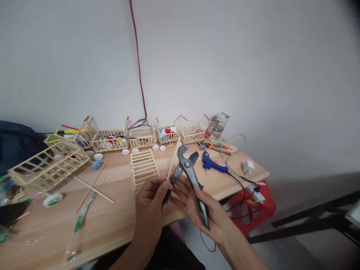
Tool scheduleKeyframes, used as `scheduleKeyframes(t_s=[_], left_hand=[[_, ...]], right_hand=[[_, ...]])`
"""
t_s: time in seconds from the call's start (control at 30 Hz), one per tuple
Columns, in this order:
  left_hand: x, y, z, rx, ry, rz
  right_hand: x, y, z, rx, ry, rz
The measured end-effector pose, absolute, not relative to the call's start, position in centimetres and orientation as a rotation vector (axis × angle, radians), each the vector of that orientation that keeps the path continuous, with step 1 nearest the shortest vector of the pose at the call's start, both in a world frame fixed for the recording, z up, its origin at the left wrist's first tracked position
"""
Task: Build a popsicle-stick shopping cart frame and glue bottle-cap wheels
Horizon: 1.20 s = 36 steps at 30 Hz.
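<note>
Between the thumb and fingers of my left hand [150, 204] a thin wooden stick [173, 160] points up and slightly right. My right hand [206, 210] is wrapped round the handles of a black pipe cutter [188, 164]. The cutter's jaws are spread apart, and its blade lies to the right of the hooked jaw. The stick stands beside the cutter, left of the jaws. Just behind my left hand, a flat ladder-like panel of glued sticks [143, 165] lies on the wooden table [112, 225].
Several small stick carts [109, 140] line the wall, with a larger stick frame [50, 165] at left. A blue glue gun [213, 164], orange-handled pliers [219, 147] and a white adapter [248, 167] lie at right. Loose sticks [94, 189] cross at left. A red stool [261, 210] holds a power strip.
</note>
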<state>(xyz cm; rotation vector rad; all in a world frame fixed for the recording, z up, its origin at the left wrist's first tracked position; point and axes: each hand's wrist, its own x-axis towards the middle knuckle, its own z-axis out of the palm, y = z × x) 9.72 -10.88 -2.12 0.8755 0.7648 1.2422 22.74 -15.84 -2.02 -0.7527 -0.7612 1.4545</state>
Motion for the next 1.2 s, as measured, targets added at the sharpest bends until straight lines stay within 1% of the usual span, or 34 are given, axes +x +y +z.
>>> scheduleKeyframes(t_s=[0.1, 0.27, 0.5, 0.77, 0.87, 0.93, 1.0, 1.07, 1.2], left_hand=[[9.7, -11.1, -2.6, 0.87, 0.729, 1.234], [9.8, -11.3, -3.0, 0.926, 0.729, 1.218], [9.2, -11.4, -1.7, 0.998, 0.72, 1.23], [9.2, -11.0, -1.0, 0.982, 0.765, 1.25], [8.6, -10.2, -0.7, 1.01, 0.802, 1.296], [8.0, -9.6, -0.2, 1.052, 0.81, 1.3], [7.5, -9.2, 0.4, 1.09, 0.817, 1.27], [7.2, -8.9, 0.9, 1.131, 0.839, 1.254], [6.9, -8.7, 1.2, 1.22, 0.879, 1.251]], right_hand=[[21.8, -16.0, -2.2, -0.677, -0.887, 1.484], [21.2, -15.9, -2.4, -0.777, -0.95, 1.322], [21.8, -15.3, -3.6, -0.808, -0.955, 1.271], [22.3, -15.6, -2.7, -0.735, -0.963, 1.221], [23.9, -16.4, -2.4, -1.003, -1.045, 1.06], [25.1, -17.1, -2.0, -1.323, -1.227, 0.872], [25.8, -17.8, -1.6, -1.496, -1.461, 0.724], [25.8, -18.3, -1.2, -1.549, -1.638, 0.671], [24.8, -18.5, -0.6, -1.527, -1.769, 0.734]])
